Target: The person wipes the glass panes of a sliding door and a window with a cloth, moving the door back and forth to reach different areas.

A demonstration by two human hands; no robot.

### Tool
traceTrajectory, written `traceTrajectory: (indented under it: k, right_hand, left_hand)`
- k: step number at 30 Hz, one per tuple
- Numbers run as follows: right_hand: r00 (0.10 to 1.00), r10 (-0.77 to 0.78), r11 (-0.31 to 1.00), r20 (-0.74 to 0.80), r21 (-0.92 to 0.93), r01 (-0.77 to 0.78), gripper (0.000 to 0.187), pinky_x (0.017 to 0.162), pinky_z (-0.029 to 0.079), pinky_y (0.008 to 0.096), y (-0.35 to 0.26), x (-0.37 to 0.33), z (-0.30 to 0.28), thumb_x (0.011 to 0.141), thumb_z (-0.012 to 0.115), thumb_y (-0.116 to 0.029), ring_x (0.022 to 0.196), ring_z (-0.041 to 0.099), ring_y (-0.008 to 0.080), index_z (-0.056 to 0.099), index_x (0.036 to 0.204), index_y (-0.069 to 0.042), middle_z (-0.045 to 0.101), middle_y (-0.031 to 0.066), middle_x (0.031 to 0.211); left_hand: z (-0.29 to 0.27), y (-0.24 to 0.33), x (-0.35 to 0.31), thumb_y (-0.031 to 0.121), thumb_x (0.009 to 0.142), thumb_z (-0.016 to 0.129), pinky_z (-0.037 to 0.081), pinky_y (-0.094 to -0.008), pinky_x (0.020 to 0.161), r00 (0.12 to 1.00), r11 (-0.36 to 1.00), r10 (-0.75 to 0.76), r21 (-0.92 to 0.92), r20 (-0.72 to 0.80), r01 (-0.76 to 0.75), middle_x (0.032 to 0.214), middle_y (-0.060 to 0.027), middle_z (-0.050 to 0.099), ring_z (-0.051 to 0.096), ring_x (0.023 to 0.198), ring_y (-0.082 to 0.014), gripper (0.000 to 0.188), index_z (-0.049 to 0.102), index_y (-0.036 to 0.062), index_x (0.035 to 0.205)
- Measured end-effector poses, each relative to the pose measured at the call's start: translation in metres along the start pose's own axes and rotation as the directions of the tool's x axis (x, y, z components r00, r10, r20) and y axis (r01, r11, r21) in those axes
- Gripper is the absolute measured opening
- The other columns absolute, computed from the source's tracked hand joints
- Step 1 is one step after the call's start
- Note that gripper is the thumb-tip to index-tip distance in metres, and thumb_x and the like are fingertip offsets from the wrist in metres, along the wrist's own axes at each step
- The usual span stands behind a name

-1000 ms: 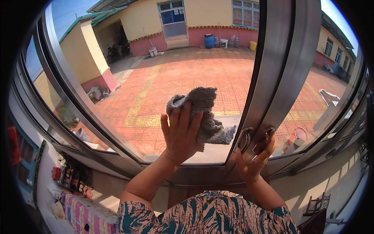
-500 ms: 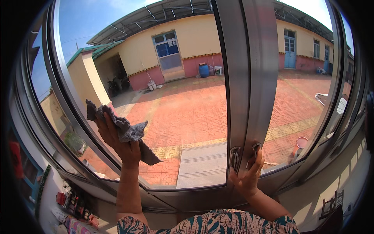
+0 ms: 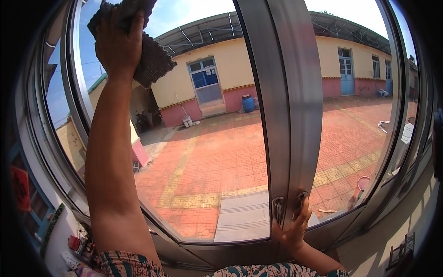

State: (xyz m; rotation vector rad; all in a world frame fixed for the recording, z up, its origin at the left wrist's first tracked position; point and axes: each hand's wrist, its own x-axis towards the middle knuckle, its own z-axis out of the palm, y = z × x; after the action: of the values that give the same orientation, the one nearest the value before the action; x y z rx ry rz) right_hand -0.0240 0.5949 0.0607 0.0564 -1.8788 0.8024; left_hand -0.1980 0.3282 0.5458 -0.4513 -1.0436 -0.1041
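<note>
High on the left glass pane, my left hand (image 3: 117, 51) presses a dark grey cloth (image 3: 154, 60) toward the glass. The cloth is bunched around the fingers, and one corner hangs down to the right. Low on the metal frame (image 3: 288, 115), my right hand (image 3: 294, 233) curls its fingers at the right recessed handle (image 3: 302, 195). Its thumb lies close to the left recessed handle (image 3: 277, 211). The palm side of the right hand is partly hidden.
Through the glass show a red tiled courtyard (image 3: 212, 157), a blue barrel (image 3: 248, 103) and a yellow and pink building (image 3: 230, 60). On my side, several small items (image 3: 76, 247) stand at lower left and a dark rack (image 3: 400, 251) at lower right.
My left hand has slid up the left pane with the cloth, from low to near the top. The right hand stays at the handle, and the view has tilted upward.
</note>
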Motion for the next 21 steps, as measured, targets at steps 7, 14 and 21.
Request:
traceTrajectory:
  k: [7, 14, 21]
  right_hand:
    - [0.999, -0.041, 0.999, -0.026, -0.010, 0.041, 0.101, 0.082, 0.047, 0.0457, 0.000, 0.001, 0.004, 0.069, 0.073, -0.014, 0.095, 0.050, 0.0383, 0.010, 0.145, 0.006, 0.038, 0.0254, 0.112]
    - [1.000, -0.011, 0.998, 0.010, -0.058, 0.011, 0.101, 0.098, 0.041, 0.0461, -0.002, 0.008, -0.009, 0.072, 0.074, -0.014, 0.116, 0.046, 0.0406, 0.009, 0.147, 0.005, 0.033, 0.0270, 0.127]
    - [0.998, -0.042, 0.997, -0.041, 0.060, 0.045, 0.105, 0.099, 0.041, 0.0372, -0.003, 0.006, 0.005, 0.070, 0.077, -0.015, 0.125, 0.045, 0.0319, 0.010, 0.149, 0.004, 0.033, 0.0248, 0.143]
  left_hand:
    - [-0.046, 0.160, -0.059, 0.039, 0.095, 0.048, 0.022, -0.0482, 0.114, 0.934, 0.973, 0.187, -0.188, 0.305, -0.133, 0.146, -0.0263, 0.037, 0.030, 0.139, -0.0392, 0.058, 0.048, -0.0038, 0.135]
    - [-0.132, 0.243, -0.207, 0.038, 0.089, 0.053, 0.013, -0.0452, 0.117, 0.841, 0.911, 0.217, -0.412, 0.495, 0.008, 0.142, -0.0101, 0.049, 0.037, 0.137, -0.0278, 0.051, 0.055, 0.0116, 0.133]
    - [-0.237, 0.274, -0.360, 0.024, 0.086, 0.051, 0.008, -0.0453, 0.119, 0.671, 0.874, 0.378, -0.485, 0.637, -0.032, 0.116, 0.0010, 0.060, 0.052, 0.114, -0.0159, 0.037, 0.065, 0.0136, 0.118]
